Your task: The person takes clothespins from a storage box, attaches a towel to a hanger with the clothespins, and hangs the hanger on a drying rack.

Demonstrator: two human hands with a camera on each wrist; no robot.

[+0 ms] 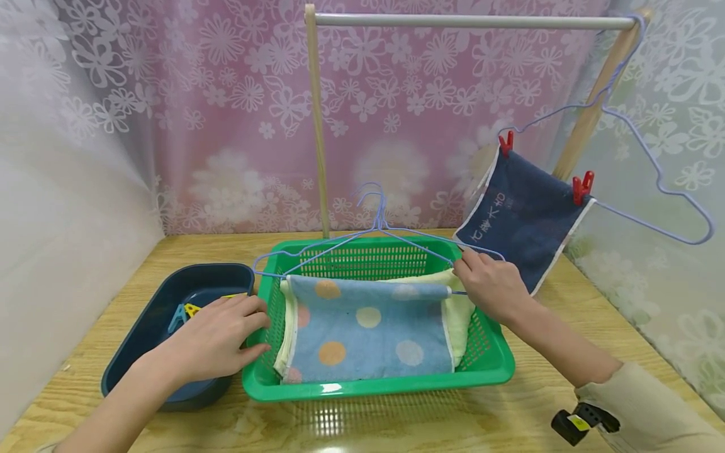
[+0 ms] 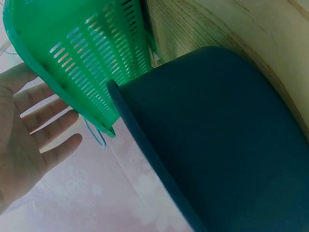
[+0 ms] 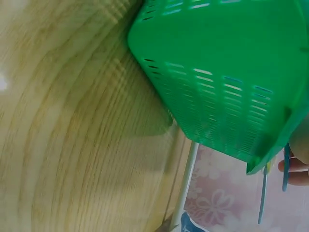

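Observation:
My right hand (image 1: 489,281) grips the right end of a lilac-blue wire hanger (image 1: 354,236) above the green basket (image 1: 379,390). The hanger's lower bar runs along the folded top edge of a blue towel (image 1: 368,343) with coloured dots. Pale yellow cloth (image 1: 461,324) shows beneath that towel. A second hanger (image 1: 442,234) overlaps the first, its tip beyond my right fingers. My left hand (image 1: 218,336) is at the basket's left side, over the edge of a dark blue basin (image 1: 119,343). In the left wrist view its fingers (image 2: 55,128) are spread and hold nothing.
Blue and yellow clothespins (image 1: 178,318) lie in the basin, partly hidden by my left arm. A drying rack with a metal rail (image 1: 476,21) stands behind the basket. On its right hangs another hanger (image 1: 640,129) with a navy cloth (image 1: 523,214) and red clothespins (image 1: 582,187).

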